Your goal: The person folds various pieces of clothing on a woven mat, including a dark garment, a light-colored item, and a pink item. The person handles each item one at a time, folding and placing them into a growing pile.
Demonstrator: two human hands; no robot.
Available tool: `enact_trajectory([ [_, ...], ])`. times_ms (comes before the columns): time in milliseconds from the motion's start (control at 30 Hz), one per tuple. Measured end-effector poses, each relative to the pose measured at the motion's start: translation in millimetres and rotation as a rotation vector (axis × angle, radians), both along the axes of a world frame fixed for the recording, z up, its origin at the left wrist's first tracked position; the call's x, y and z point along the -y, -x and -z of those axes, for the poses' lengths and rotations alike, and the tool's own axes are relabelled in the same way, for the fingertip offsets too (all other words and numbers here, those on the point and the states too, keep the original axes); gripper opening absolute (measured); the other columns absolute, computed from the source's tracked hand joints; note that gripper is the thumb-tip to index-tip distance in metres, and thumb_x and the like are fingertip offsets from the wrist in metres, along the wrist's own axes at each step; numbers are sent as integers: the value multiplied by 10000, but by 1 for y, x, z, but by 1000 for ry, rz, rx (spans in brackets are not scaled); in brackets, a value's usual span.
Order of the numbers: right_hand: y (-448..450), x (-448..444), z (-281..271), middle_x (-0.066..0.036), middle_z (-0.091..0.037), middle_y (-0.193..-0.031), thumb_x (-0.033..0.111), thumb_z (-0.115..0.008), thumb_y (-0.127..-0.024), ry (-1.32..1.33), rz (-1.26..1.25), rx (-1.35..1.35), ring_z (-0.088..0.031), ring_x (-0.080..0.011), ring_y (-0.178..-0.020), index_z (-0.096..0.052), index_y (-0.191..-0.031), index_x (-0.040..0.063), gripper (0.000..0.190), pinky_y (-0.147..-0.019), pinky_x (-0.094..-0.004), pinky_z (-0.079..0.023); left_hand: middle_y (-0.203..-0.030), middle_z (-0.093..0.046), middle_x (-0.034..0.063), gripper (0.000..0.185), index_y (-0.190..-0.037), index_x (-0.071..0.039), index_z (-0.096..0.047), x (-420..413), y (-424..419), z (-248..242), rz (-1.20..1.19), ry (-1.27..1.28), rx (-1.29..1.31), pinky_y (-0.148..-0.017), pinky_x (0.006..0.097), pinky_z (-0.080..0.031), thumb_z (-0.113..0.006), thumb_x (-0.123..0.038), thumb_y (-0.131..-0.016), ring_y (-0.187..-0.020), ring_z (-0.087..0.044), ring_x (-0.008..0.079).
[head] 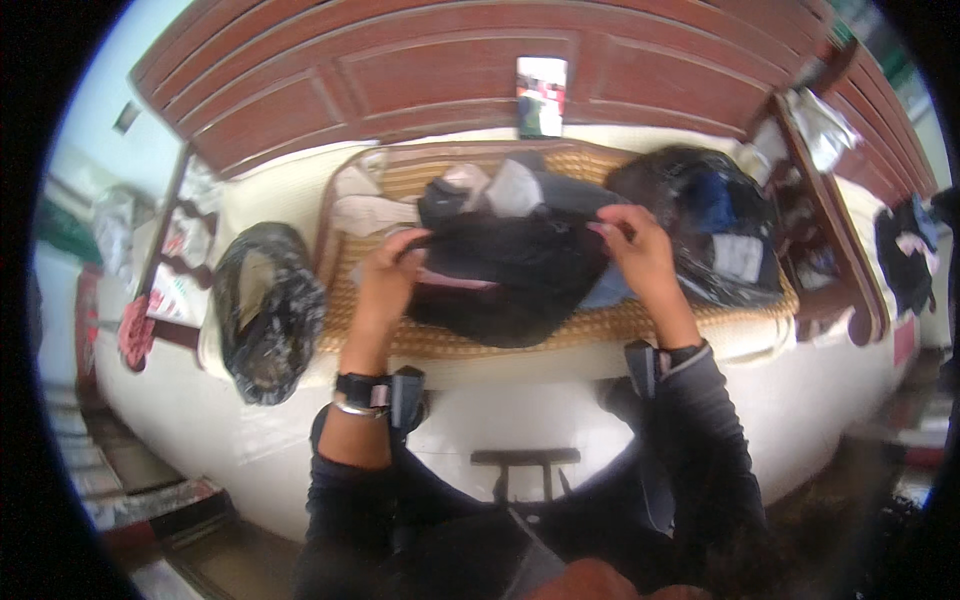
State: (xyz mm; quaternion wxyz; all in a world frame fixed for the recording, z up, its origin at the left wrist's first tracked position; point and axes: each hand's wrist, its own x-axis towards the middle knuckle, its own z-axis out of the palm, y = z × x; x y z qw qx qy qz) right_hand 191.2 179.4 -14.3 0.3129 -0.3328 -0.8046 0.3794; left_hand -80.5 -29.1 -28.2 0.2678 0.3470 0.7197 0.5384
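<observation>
A piece of black cloth point(510, 262) is stretched between my two hands, blurred by motion. At its left upper edge, my left hand point(390, 277) pinches it between thumb and fingers. My right hand point(641, 244) grips the opposite edge, where a small pink bit shows at the fingertips. A pink strip point(457, 280) runs along the cloth near my left hand. Behind the cloth lie grey and white fabric pieces point(515, 187), partly hidden by it. Pale pink cloth point(371, 215) rests to their left on the woven mat point(592, 322).
A black plastic bag point(266, 315) stands open at the left. Another black bag with dark and blue cloth point(697, 217) lies at the right. A phone with a lit screen point(541, 97) leans on the wooden backrest point(450, 75). Wooden armrests point(832, 225) flank the seat.
</observation>
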Motion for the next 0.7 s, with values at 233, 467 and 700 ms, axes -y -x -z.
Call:
enact_trajectory([
  [233, 47, 39, -43, -162, -559, -1279, 25, -642, -765, -157, -252, 57, -516, -312, -1211, -594, -1197, 40, 435, -1036, -374, -382, -1009, -596, 70, 319, -1038, -70, -646, -1, -11, -28, 205, -270, -173, -867, 280, -458, -499, 108, -818, -975, -572, 181],
  [467, 70, 64, -34, -144, -597, -1134, 94, -681, -696, -104, -607, 113, -554, -291, -1095, -566, -1171, -10, 500, -1057, -382, -340, -1024, -567, 21, 304, -1066, -59, -630, 8, -23, -52, 470, -367, 283, -775, 257, -520, -486, 110, -857, -979, -567, 125],
  [700, 63, 81, -64, -126, -563, -1278, 210, -571, -916, 515, -475, 14, -503, -203, -1192, -529, -1284, -26, 439, -1050, -348, -352, -1006, -599, 15, 277, -1136, -75, -588, 14, -20, -54, 333, -382, 458, -751, 247, -501, -527, -51, -867, -901, -578, 100],
])
